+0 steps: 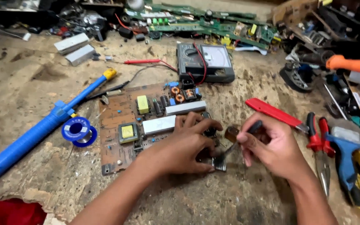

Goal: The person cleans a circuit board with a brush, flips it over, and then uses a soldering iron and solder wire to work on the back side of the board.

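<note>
A brown circuit board (121, 121) with yellow transformers, capacitors and two silver heat sinks lies flat on the worn bench. My left hand (188, 146) rests on the board's right end, fingers pressing down on a dark part there. My right hand (267, 143) grips a small tool with a brownish handle (231, 134) and a thin metal shaft, whose tip points down-left at the board's lower right corner near a metal piece (219, 163). The component under my left fingers is mostly hidden.
A blue desoldering pump (34, 133) and a blue solder spool (78, 131) lie left of the board. An analog multimeter (207, 61) with red and black leads sits behind. Red-handled pliers (319, 137), a red cutter (271, 111) and cluttered tools lie right; green boards line the back.
</note>
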